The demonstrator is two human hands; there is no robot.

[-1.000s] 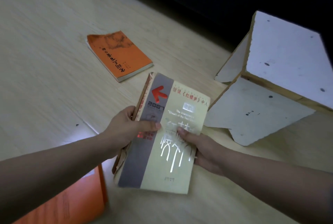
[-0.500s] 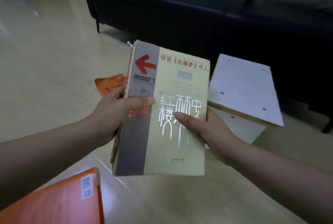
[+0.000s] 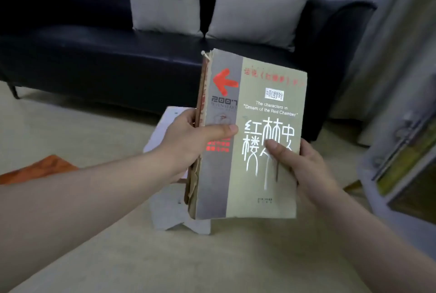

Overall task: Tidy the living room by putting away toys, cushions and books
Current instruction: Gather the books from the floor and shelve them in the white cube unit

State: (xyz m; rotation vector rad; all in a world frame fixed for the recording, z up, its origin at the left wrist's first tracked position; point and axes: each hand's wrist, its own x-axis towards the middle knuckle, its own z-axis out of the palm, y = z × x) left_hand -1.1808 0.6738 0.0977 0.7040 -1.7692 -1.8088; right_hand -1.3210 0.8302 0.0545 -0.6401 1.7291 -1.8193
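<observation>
An orange book [image 3: 44, 167] lies on the floor [image 3: 70, 127] at your left, not put away yet. Your left hand [image 3: 188, 141] grips one side of the yellow book [image 3: 257, 174], up in the air before the sofa [image 3: 94, 56]. Your right hand [image 3: 306, 170] grips its other side. It needs a home too.

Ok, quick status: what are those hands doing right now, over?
Left hand and right hand both grip the worn book, cover facing up. White stool on the floor below it. Sofa ahead.
</observation>
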